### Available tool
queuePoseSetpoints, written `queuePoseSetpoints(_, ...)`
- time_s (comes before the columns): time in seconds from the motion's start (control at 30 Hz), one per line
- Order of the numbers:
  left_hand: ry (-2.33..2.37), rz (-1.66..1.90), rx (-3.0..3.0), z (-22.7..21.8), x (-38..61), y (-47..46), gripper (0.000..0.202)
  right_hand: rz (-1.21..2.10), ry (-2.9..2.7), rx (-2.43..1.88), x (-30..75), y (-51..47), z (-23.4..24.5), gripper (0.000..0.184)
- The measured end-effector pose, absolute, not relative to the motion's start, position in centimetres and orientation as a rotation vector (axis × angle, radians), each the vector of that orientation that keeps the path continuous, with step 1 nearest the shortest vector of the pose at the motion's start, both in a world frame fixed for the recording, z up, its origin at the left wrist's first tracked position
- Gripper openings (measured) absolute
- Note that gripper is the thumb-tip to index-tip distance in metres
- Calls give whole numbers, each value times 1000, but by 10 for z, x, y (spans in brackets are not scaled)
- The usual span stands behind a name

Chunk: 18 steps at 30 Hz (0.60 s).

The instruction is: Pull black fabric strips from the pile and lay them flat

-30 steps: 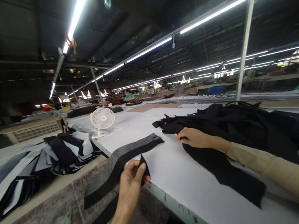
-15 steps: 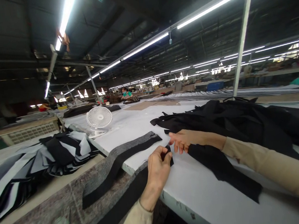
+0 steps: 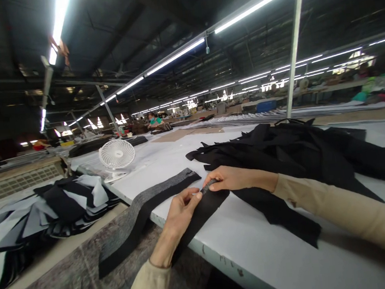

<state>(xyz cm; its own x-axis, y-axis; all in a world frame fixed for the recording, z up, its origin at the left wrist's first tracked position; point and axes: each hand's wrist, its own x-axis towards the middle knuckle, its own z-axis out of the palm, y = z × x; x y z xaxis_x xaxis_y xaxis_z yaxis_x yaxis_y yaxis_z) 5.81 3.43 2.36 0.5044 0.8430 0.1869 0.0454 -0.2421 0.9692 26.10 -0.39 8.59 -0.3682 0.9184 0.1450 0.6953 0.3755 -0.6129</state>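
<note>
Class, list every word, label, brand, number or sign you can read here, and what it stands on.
No text can be read for certain.
Fan: small print at its hub, too blurred to read.
Table edge: dark marks, too unclear to read.
Held strip: no lettering visible.

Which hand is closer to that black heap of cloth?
The right. The right hand is just in front of the heap, near its left end; the left hand is farther off to the left.
</note>
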Motion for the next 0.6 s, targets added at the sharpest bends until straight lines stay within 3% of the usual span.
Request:
queuePoseSetpoints(0.13, 843, 918, 1977, 18, 66, 38, 14, 648, -2180, -1548, 269, 2, 75, 20)
queuePoseSetpoints(0.27, 989, 842, 2437, 19, 77, 34, 24, 590, -2261, -1628, 282, 11, 61, 18)
queuePoseSetpoints(0.43, 1079, 729, 2578, 22, 81, 32, 33, 735, -2188, -1552, 312, 17, 59, 25)
queuePoseSetpoints(0.6, 1088, 700, 2657, 20, 80, 32, 38, 519, -2283, -1476, 317, 12, 64, 26)
